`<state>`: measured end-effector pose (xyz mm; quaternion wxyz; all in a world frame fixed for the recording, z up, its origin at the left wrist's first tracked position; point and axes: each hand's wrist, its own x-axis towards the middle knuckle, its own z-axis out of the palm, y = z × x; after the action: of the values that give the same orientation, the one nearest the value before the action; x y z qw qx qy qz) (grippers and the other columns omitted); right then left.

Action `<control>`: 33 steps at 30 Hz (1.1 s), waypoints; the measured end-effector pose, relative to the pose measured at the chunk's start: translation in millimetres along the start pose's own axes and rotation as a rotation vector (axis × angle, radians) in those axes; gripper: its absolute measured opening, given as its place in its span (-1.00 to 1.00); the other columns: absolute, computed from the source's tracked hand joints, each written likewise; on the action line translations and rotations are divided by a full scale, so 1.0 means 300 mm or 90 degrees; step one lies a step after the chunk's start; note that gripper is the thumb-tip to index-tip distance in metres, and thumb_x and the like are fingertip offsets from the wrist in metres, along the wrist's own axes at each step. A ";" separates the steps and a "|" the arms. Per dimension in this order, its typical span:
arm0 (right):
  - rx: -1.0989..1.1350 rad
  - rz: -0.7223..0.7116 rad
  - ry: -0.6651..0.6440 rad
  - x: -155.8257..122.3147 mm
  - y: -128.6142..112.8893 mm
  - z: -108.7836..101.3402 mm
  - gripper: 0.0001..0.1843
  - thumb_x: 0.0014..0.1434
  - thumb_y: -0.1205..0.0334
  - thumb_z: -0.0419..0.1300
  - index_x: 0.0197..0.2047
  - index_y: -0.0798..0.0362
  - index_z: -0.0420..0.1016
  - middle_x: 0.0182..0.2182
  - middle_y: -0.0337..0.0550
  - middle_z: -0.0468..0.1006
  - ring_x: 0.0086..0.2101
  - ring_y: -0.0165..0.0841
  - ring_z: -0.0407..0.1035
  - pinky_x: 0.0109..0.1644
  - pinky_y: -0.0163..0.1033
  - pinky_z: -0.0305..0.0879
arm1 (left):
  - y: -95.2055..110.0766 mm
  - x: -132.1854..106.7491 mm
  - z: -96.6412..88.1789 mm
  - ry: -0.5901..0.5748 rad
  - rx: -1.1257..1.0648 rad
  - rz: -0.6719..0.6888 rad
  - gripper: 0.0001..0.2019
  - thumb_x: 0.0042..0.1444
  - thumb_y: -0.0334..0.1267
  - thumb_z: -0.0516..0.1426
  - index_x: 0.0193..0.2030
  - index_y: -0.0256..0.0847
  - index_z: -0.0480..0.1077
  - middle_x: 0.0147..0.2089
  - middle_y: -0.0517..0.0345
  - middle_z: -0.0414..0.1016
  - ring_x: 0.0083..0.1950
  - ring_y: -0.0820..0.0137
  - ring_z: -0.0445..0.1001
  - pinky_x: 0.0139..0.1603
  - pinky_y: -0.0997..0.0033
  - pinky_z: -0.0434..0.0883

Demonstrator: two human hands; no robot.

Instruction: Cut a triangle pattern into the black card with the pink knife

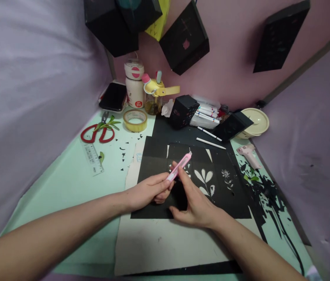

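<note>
My left hand [150, 190] is closed around the lower end of a pink utility knife [180, 166], whose blade tip points up and away to the right. My right hand [197, 203] is open, thumb and index finger spread wide; its index fingertip meets or nearly meets the knife's handle, I cannot tell which. Both hands are over a sheet of black card [153, 164] with cut-out shapes, among them a leafy sprig [203, 176] and a small flower [226, 174]. Part of the cut-outs is hidden behind my hands. Under the card lies a pale board [153, 246].
Red-handled scissors [106, 134], a clear ruler [93, 159] and a tape roll [135, 121] lie to the left. Two bottles stand behind. White pens [211, 143], a black box [183, 111], a pink glue gun [249, 156] and black paper scraps [267, 187] are at the right.
</note>
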<state>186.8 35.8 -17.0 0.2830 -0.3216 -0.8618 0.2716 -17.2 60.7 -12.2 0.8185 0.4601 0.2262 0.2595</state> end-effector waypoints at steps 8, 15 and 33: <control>-0.072 -0.046 0.183 0.010 0.009 0.005 -0.24 0.23 0.53 0.10 0.41 -0.12 0.04 0.24 0.04 0.38 0.19 -0.18 0.32 0.22 0.01 0.34 | 0.024 -0.025 0.027 -0.061 0.108 -0.043 -0.62 0.33 0.09 0.03 -0.24 -0.24 0.25 -0.51 0.24 0.36 -0.49 0.51 0.28 -0.45 0.50 0.20; 0.093 0.058 0.462 0.000 0.014 -0.040 -0.85 0.16 0.24 0.29 -0.16 -0.04 0.48 -0.41 -0.22 0.43 -0.42 -0.33 0.33 -0.33 -0.19 0.30 | 0.025 -0.033 -0.007 0.119 0.698 0.238 -0.74 0.33 -0.10 0.06 -0.03 -0.22 0.42 -0.18 0.07 0.56 -0.15 0.31 0.51 -0.09 0.27 0.40; 0.189 0.323 0.205 -0.001 0.022 -0.076 -0.95 0.14 0.29 0.29 -0.34 -0.03 0.49 -0.47 -0.32 0.50 -0.46 -0.45 0.37 -0.36 -0.36 0.30 | 0.003 -0.005 -0.061 0.158 1.152 0.061 -0.05 0.05 0.40 0.12 0.32 -0.42 0.24 0.44 -0.19 0.10 0.46 0.00 0.06 0.42 0.04 0.09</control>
<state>204.8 46.3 -5.5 0.3827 -0.5200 -0.6496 0.4014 -29.6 71.8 -20.0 0.1033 0.9038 0.4103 0.0645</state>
